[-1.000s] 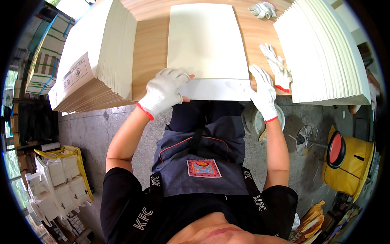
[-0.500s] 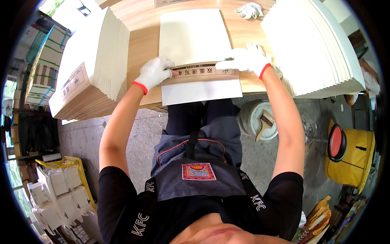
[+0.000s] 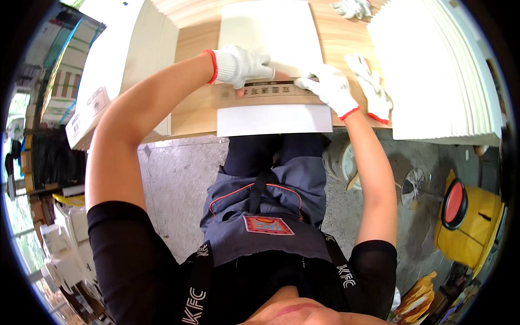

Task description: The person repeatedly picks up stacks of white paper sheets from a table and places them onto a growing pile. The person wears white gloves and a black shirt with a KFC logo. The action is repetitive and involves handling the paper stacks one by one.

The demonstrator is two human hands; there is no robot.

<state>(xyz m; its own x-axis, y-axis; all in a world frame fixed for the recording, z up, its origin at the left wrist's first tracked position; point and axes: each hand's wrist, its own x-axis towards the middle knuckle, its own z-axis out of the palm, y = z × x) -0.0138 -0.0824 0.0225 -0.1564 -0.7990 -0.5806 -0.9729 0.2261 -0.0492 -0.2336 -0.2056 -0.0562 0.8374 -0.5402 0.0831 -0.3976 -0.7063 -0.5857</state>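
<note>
Gloved left hand (image 3: 238, 65) and right hand (image 3: 330, 86), grips pressed flat, released, on white flattened carton (image 3: 271, 65), wooden table (image 3: 189, 108).

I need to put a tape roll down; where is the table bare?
Bare wood shows between the left stack and the sheet, and a narrower strip between the sheet and the right stack, partly taken by a spare glove. The middle is crowded: both hands press there.
</note>
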